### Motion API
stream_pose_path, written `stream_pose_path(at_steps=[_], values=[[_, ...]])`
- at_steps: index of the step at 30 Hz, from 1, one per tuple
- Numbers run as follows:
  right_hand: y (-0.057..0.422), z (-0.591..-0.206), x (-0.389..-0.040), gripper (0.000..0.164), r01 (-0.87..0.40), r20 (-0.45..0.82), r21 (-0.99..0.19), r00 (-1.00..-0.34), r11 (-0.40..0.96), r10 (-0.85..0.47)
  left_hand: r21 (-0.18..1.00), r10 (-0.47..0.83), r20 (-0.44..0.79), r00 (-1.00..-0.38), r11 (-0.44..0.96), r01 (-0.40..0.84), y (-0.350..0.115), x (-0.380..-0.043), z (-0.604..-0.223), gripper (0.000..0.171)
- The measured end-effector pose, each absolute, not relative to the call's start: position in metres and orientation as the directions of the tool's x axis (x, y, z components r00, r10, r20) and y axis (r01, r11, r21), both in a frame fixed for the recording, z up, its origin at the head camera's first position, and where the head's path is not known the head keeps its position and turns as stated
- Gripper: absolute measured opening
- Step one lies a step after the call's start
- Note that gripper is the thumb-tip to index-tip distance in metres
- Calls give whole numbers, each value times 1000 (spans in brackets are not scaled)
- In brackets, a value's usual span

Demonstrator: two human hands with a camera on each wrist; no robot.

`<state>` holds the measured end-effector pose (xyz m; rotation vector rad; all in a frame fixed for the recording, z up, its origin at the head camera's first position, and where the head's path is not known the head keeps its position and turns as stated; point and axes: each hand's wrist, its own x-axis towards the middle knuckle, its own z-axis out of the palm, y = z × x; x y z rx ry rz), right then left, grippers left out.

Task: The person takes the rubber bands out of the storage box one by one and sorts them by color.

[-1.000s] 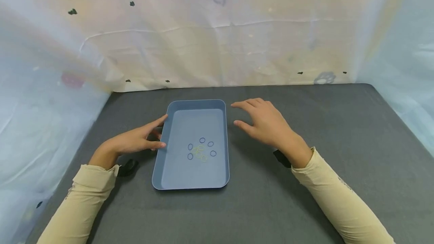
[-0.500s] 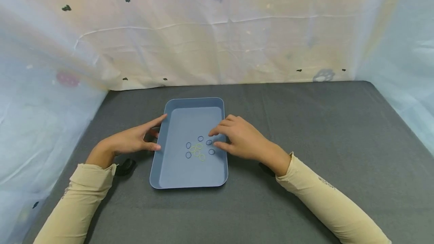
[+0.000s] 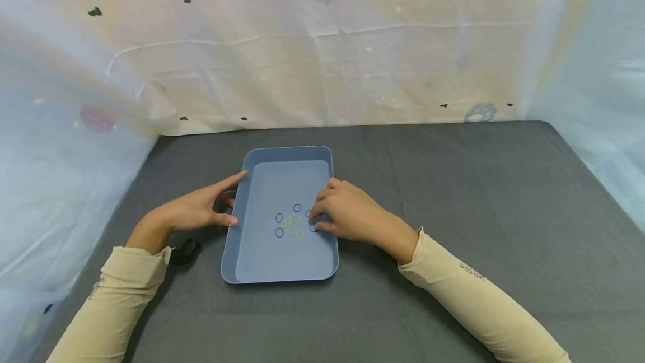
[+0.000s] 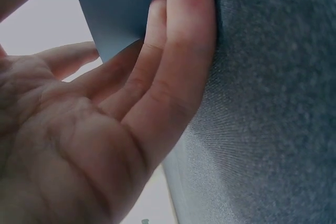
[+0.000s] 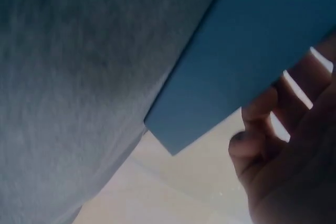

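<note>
A shallow blue tray (image 3: 279, 265) lies on the dark grey table. Inside it are several thin dark blue rings (image 3: 279, 232) and several thin yellow rings (image 3: 300, 231), loosely grouped. At the tray's left side, my left hand (image 3: 194, 206) touches the rim with thumb and index finger; in the left wrist view its other fingers (image 4: 184, 61) lie along the outer wall. My right hand (image 3: 355, 214) reaches over the right rim, bent fingertips and thumb slightly apart at the rightmost dark blue rings. The right wrist view hides those fingertips behind the tray wall (image 5: 220, 61).
Grey cloth covers the table (image 3: 453, 195). A pale patterned curtain (image 3: 282, 71) hangs along the back edge, and light blue sheeting (image 3: 50, 184) hangs at the sides. A black wrist strap (image 3: 186, 251) shows under my left wrist.
My right hand has come left and down from beside the tray to the rings inside it, its fingers drawing nearer to the thumb. My left hand stays at the tray's left side.
</note>
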<state>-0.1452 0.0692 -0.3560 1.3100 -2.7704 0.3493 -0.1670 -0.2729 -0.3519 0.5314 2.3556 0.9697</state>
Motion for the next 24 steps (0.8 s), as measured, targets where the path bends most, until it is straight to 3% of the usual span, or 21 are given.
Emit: stream_pose_path(at_steps=[10,24], values=[[58,-357,-140,14,-726,145,-154,-688,670,-712,702,496,-343,-797,700,134,-276,-165,-351,107],[57,-358,-140,9,-705,127,-133,-709,697,-694,707,516,-328,-791,690,157,-274,-166,-351,105]])
